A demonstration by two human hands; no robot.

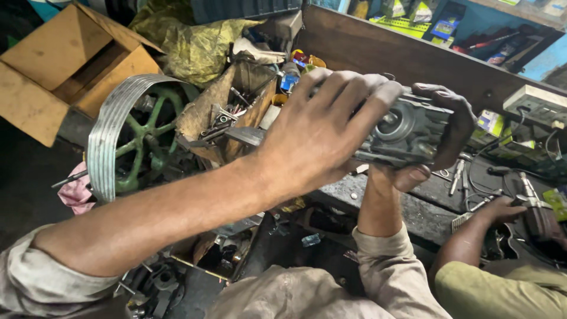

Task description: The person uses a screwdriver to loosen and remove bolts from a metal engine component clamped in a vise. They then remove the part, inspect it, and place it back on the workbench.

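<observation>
Motor housing (407, 133) clasped by right hand (443, 136), left hand (322, 133) gripping top; oily cluttered workbench (413, 207), cramped workshop.

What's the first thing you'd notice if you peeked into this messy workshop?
Right in the middle, the left hand and right hand grip a grey metal machine part with a round pulley on its face. At the left leans a big green grooved wheel, with an open cardboard box behind it.

Rolled grey-beige sleeves (387, 260), grimy fingers (348, 88).
</observation>
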